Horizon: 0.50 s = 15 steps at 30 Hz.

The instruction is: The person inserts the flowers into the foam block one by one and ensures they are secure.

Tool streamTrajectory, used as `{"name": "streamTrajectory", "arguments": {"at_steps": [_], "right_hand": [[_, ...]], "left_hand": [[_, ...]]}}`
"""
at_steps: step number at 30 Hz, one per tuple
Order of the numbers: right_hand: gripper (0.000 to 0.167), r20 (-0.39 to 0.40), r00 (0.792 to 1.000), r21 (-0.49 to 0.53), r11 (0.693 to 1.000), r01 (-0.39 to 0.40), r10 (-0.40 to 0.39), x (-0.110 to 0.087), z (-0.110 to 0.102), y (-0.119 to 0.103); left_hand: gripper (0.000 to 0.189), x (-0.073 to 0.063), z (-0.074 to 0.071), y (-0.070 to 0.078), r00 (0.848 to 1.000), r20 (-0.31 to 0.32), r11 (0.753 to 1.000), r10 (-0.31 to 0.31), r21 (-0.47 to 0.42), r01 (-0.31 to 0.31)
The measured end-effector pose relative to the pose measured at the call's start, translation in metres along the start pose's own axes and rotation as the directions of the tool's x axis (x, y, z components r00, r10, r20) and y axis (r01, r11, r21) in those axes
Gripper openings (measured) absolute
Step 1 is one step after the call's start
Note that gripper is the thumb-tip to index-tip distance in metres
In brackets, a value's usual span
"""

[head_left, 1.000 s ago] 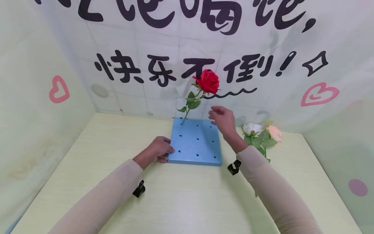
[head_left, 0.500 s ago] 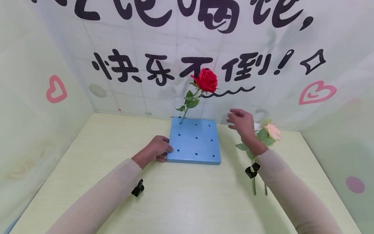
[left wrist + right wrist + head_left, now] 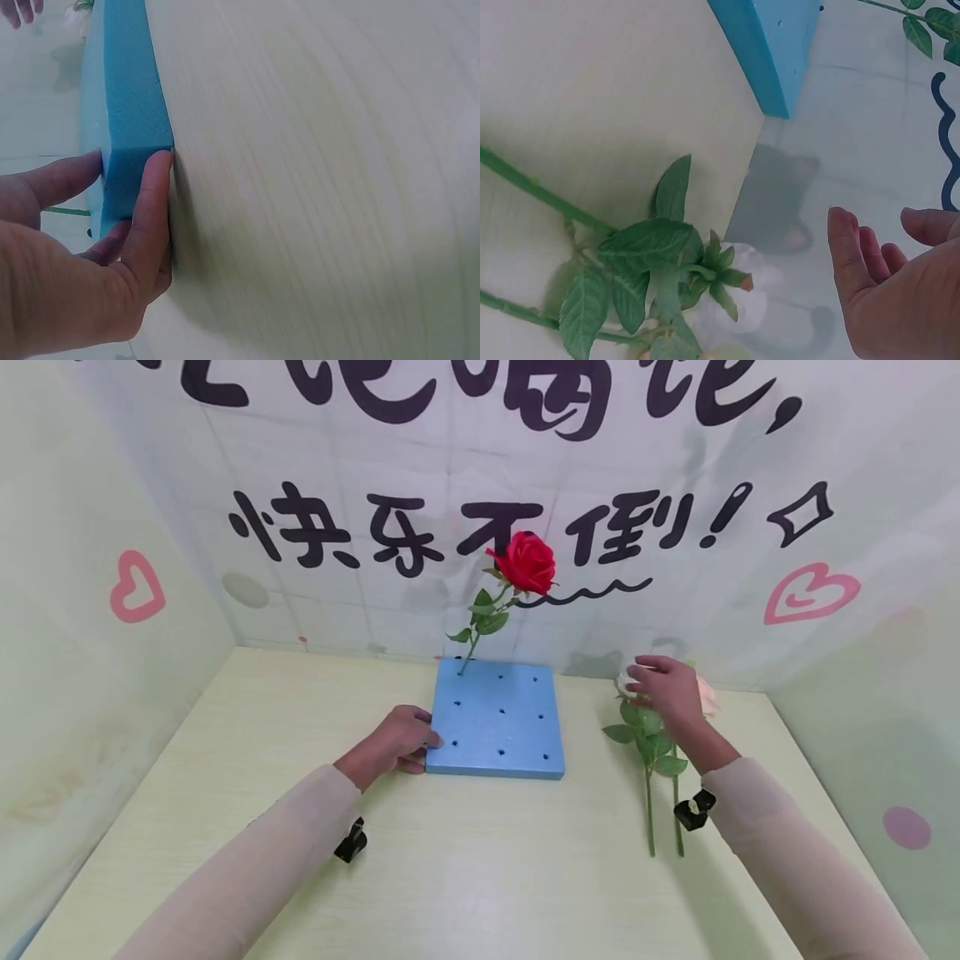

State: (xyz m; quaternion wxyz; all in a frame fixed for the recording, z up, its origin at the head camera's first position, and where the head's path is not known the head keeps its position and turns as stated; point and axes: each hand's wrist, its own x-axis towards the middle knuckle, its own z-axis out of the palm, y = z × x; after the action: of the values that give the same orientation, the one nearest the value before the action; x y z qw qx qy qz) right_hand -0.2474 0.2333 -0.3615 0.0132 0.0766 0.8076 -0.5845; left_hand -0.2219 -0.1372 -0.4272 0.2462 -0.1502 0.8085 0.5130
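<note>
A blue foam board (image 3: 495, 718) with several small holes lies on the table. My left hand (image 3: 396, 739) grips its left edge by the front corner, thumb on the top face and fingers against the side (image 3: 154, 187). One red rose (image 3: 527, 564) stands in the back left hole, its leafy stem leaning right. My right hand (image 3: 666, 693), fingers relaxed and holding nothing, hovers over the white rose (image 3: 624, 683), covering part of it. Its leaves and green stem show in the right wrist view, below the white bloom (image 3: 742, 289). Beside it lies a peach rose (image 3: 707, 695), partly hidden by the hand.
The pale wooden table (image 3: 480, 860) meets a white cloth backdrop (image 3: 360, 610) with large black lettering right behind the board. Cloth walls with pink hearts (image 3: 137, 587) close off both sides. The two loose stems (image 3: 650, 814) point toward the front of the table.
My right hand has moved right, away from beside the red rose, to above the white rose. My left hand keeps its grip on the foam board. The head view has shifted slightly.
</note>
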Motion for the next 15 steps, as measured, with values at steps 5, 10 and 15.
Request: {"name": "streamTrajectory", "arguments": {"at_steps": [5,10,15], "right_hand": [[0.053,0.003,1.0,-0.008,1.0,-0.021,0.021,0.0,-0.018,0.014],[0.055,0.004,0.997,0.006,0.997,-0.083,0.083,0.002,-0.033,0.028],[0.056,0.005,0.989,0.002,0.989,-0.149,0.149,0.002,-0.045,0.039]], "left_hand": [[0.056,0.001,0.0,0.0,1.0,-0.002,1.0,0.003,0.004,-0.003],[0.056,0.002,-0.001,0.0,1.0,0.002,1.0,0.004,-0.002,-0.004],[0.056,0.002,0.0,0.001,1.0,0.005,1.0,0.002,-0.008,-0.002]]}}
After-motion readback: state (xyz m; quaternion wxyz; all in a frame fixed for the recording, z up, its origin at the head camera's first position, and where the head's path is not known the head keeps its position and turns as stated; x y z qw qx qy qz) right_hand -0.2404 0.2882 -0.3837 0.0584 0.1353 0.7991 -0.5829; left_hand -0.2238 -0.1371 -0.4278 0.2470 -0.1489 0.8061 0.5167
